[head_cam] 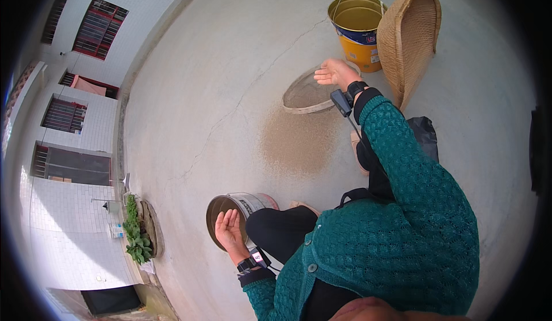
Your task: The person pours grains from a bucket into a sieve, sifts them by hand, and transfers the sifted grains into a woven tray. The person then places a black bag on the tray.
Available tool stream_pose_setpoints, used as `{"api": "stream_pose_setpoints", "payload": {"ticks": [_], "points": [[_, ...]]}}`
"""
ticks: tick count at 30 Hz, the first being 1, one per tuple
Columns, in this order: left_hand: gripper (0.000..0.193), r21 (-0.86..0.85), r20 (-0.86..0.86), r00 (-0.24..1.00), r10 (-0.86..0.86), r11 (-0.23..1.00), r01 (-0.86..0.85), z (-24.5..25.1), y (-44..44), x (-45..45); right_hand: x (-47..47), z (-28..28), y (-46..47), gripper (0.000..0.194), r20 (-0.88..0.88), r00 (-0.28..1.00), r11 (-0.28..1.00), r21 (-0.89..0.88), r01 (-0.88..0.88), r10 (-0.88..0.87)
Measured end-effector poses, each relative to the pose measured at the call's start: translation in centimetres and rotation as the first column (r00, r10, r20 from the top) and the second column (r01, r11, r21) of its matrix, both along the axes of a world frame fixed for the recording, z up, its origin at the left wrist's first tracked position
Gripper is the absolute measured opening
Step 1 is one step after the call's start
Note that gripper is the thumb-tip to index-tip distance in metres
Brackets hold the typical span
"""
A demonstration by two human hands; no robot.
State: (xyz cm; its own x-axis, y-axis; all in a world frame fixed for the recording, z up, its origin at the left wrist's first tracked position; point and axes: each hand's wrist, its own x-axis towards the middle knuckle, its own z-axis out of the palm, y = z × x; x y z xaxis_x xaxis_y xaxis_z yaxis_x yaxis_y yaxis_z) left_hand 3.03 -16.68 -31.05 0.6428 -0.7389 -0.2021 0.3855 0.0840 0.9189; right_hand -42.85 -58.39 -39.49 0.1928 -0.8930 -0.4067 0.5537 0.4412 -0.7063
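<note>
My right hand (pixel 336 72) is above a round sieve (pixel 304 109) with a pale rim, palm showing, fingers extended, holding nothing. The sieve lies on the concrete floor at the edge of a spread of fine brown grain-like material (pixel 297 142). My left hand (pixel 229 231) is raised in front of the mouth of a white paint bucket (pixel 254 202), fingers up and slightly curled, also empty. That bucket lies tilted beside my left knee, its opening facing left. Both wrists wear black straps with small devices.
A yellow and blue metal bucket (pixel 360 49) with a wire handle stands beyond the sieve. Against it leans a woven scoop-shaped basket (pixel 412 41). A black bag (pixel 424 135) lies beyond my right arm. Green plants (pixel 136 235) grow near the tiled wall at left.
</note>
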Motion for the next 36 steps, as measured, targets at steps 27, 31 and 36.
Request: {"api": "stream_pose_setpoints", "payload": {"ticks": [27, 31, 36], "points": [[0.035, 0.108, -0.01, 0.954, 0.299, 0.949, -0.296, -1.8, 5.3, 3.0, -24.1, -0.5, 1.7, 0.036, -0.563, 0.712, 0.905, -0.318, 0.283, -0.42], [0.034, 0.116, -0.023, 0.957, 0.289, 0.952, -0.284, -2.2, 4.8, 2.6, -27.2, 1.9, 5.0, 0.035, -0.564, 0.711, 0.902, -0.347, 0.258, -0.42], [0.032, 0.149, -0.021, 0.954, 0.298, 0.945, -0.292, -2.3, 3.8, 2.3, -30.8, 6.8, 9.2, 0.038, -0.522, 0.748, 0.885, -0.426, 0.188, -0.41]]}}
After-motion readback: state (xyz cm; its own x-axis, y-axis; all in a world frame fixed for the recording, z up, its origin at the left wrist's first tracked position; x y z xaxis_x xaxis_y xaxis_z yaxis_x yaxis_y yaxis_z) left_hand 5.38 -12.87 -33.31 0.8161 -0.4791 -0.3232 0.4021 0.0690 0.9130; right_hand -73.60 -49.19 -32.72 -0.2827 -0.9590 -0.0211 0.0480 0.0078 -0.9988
